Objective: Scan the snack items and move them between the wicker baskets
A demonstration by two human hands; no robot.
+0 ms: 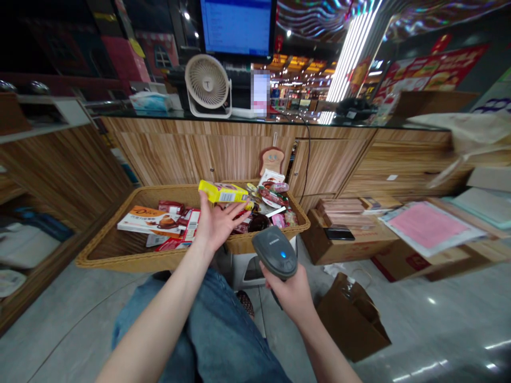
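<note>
My left hand (217, 221) holds up a small yellow box (223, 192) with a barcode label, pinched between thumb and fingers above the wicker basket (120, 255). My right hand (289, 290) grips a grey handheld barcode scanner (275, 251) with a lit blue light, its head pointing toward the yellow box, a little below and right of it. The basket holds several snack packs, among them an orange and white box (149, 219) and red wrapped sweets (275, 194).
A wooden counter (239, 149) with a white fan (207, 85) and a monitor (237, 26) stands behind the basket. Cardboard boxes (347, 234) with a phone (338, 233) and papers (427, 223) lie to the right. A brown paper bag (351, 319) sits on the floor.
</note>
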